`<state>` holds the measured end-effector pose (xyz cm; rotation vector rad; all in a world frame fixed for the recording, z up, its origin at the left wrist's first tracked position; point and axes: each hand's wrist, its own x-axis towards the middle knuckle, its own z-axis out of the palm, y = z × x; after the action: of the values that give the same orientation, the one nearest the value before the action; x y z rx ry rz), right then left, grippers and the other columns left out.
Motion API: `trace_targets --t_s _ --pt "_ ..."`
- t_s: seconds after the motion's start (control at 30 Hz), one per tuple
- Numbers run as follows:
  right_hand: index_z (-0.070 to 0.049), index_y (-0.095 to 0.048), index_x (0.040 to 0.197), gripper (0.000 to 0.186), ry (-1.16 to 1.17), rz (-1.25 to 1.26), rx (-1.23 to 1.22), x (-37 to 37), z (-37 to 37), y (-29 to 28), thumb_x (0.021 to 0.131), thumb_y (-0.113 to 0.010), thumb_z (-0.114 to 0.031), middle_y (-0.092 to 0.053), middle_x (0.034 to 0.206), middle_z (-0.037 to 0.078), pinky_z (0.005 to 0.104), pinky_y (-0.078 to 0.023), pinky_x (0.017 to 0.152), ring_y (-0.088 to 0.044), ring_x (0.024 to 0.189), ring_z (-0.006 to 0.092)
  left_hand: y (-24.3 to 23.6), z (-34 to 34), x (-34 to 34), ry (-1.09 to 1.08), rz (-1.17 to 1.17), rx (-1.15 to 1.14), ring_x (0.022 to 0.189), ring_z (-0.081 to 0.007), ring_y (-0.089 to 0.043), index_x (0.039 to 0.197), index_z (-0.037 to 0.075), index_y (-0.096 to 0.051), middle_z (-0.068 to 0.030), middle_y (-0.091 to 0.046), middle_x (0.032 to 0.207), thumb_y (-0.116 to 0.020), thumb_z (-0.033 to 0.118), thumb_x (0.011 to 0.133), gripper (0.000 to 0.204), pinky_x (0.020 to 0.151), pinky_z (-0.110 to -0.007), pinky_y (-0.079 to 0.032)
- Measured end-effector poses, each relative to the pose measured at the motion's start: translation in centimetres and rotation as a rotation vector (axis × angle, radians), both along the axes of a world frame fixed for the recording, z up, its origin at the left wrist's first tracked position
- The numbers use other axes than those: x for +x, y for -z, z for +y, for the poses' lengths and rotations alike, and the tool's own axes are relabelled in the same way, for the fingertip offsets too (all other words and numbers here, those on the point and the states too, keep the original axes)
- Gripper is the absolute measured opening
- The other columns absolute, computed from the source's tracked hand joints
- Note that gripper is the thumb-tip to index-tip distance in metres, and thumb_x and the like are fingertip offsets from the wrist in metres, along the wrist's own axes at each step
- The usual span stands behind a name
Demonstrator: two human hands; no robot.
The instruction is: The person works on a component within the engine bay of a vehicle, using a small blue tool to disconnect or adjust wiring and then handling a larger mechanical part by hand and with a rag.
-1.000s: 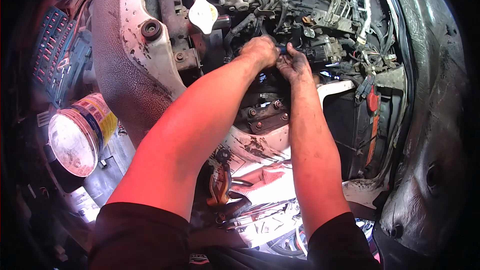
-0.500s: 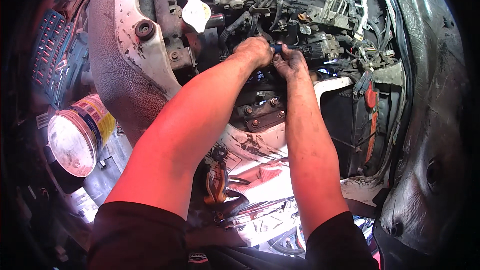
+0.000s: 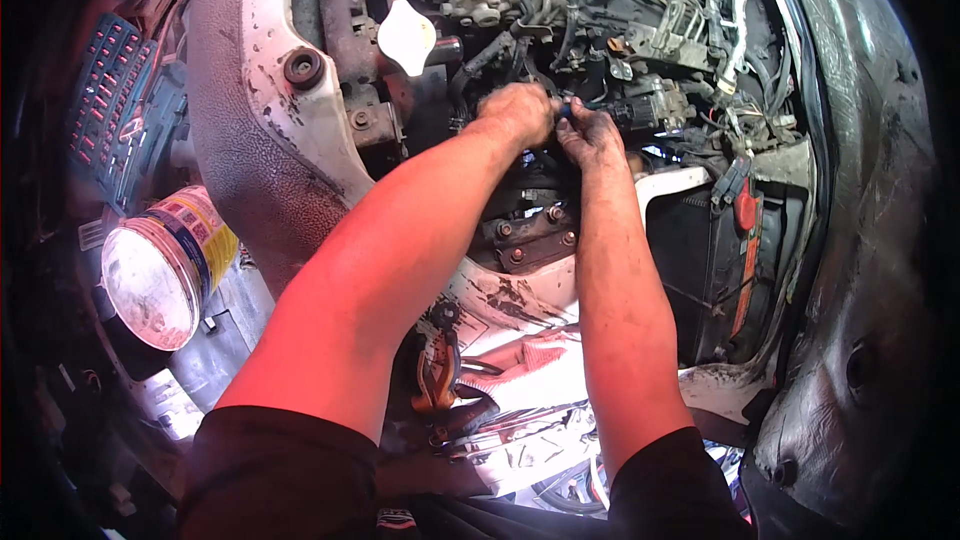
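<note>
Both my arms reach into the engine bay of a vehicle. My left hand (image 3: 518, 116) is closed in a fist, back upward; whatever its fingers wrap is hidden. Right beside it, my right hand (image 3: 592, 137) pinches a small blue piece (image 3: 565, 111) between thumb and fingers; its kind is too small to tell. A dark cylindrical part (image 3: 630, 114) lies just right of the right fingertips. Below the hands sits a dark bracket with several bolts (image 3: 537, 238).
A white filler cap (image 3: 406, 37) stands left of the hands, a black battery (image 3: 690, 270) at the right. Orange-handled pliers (image 3: 436, 380) lie on the front panel. At the left are a white-lidded bucket (image 3: 152, 285) and a blue socket tray (image 3: 112, 100).
The view has shifted slightly, so the engine bay sits a little lower and to the right. Both hands remain together at the same spot, with less of the blue piece showing.
</note>
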<state>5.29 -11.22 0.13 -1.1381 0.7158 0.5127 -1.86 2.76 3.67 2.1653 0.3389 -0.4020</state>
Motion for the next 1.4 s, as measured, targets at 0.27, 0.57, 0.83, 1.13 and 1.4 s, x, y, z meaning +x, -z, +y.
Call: trace_targets --t_s 0.27,0.57,0.83,1.13,1.4 --pt "-0.009 -0.054 0.087 0.011 0.169 0.01 0.044 0.2 -0.3 -0.6 0.084 -0.063 -0.015 -0.046 0.079 0.003 0.0303 -0.044 0.063 -0.044 0.068 0.0164 -0.5 0.3 -0.2 -0.019 0.033 -0.019 0.107 -0.0364 -0.059 0.12 -0.002 -0.044 -0.026 -0.062 0.107 -0.062 0.041 0.086 0.058 0.09 -0.044 -0.047" --pt "-0.002 -0.056 0.102 0.028 0.76 -0.014 0.259 1.0 -2.0 -0.1 0.084 -0.039 -0.015 -0.059 0.101 0.015 0.049 -0.046 0.088 -0.058 0.093 0.0331 -1.0 0.1 -0.4 -0.016 0.058 -0.002 0.109 -0.0361 -0.058 0.117 -0.007 -0.045 -0.026 -0.06 0.112 -0.057 0.043 0.089 0.059 0.092 -0.043 -0.045" --pt "-0.007 -0.054 0.109 0.063 0.801 -0.136 0.293 3.2 -1.5 -1.3 0.083 -0.035 -0.061 -0.06 0.091 0.018 0.0546 -0.047 0.076 -0.057 0.077 0.0357 -1.1 0.1 -0.3 -0.081 0.091 -0.137 0.113 -0.0356 -0.055 0.117 -0.001 -0.055 -0.0229 -0.059 0.116 -0.049 0.045 0.092 0.052 0.095 -0.043 -0.043" --pt "-0.007 -0.054 0.094 0.062 0.852 -0.18 0.264 4.7 -1.3 -0.4 0.082 -0.031 -0.063 -0.056 0.073 0.013 0.0416 -0.048 0.068 -0.054 0.063 0.0257 -3.0 -0.1 -0.9 -0.008 0.095 -0.091 0.113 -0.0381 -0.054 0.12 -0.001 -0.053 -0.0262 -0.059 0.115 -0.05 0.042 0.092 0.051 0.095 -0.044 -0.043" --pt "-0.012 -0.055 0.1 0.055 0.895 -0.135 0.241 3.8 -0.5 -2.2 0.083 -0.036 -0.061 -0.058 0.081 0.01 0.0416 -0.046 0.067 -0.053 0.066 0.0251 -1.5 -0.4 -1.2 -0.224 0.058 -0.181 0.107 -0.0393 -0.057 0.119 -0.005 -0.05 -0.027 -0.061 0.108 -0.052 0.035 0.092 0.048 0.092 -0.045 -0.044"
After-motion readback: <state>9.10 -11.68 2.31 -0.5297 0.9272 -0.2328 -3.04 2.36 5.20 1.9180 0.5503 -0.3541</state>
